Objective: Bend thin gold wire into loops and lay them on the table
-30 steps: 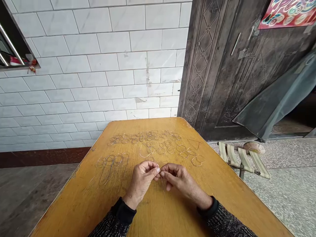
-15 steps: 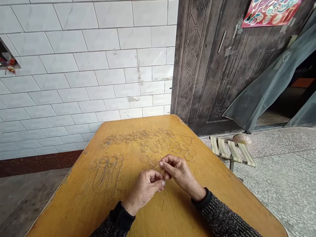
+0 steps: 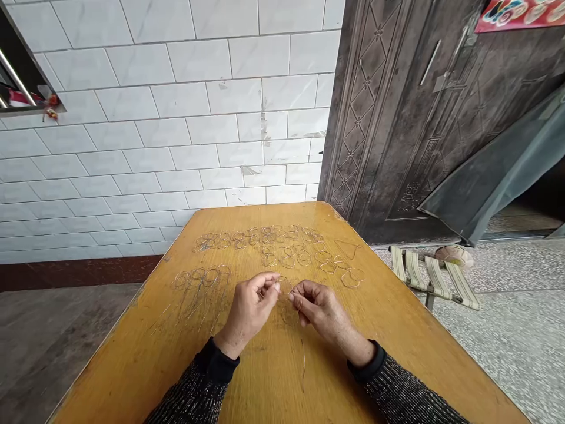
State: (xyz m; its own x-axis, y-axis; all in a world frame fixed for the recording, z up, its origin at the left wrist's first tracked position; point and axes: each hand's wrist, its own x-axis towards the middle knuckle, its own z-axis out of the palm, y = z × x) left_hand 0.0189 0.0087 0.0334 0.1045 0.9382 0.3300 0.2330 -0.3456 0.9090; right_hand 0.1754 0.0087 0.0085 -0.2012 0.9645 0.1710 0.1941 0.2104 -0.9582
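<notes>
While pinching a thin wire loop (image 3: 286,278) in nearly closed left hand (image 3: 251,307) and right hand (image 3: 325,309), over the worktop (image 3: 265,377) midway between side edges, could kink it by overtwisting, or lose it by loosening either pinch.

1. I see the left hand (image 3: 249,309) and right hand (image 3: 325,309) pinching a thin wire loop (image 3: 285,285) between them, over the wooden desk (image 3: 260,383).
2. Beyond, I make out looped wires (image 3: 267,235) in rows.
3. A striped stool (image 3: 435,274) stands beside the desk.
</notes>
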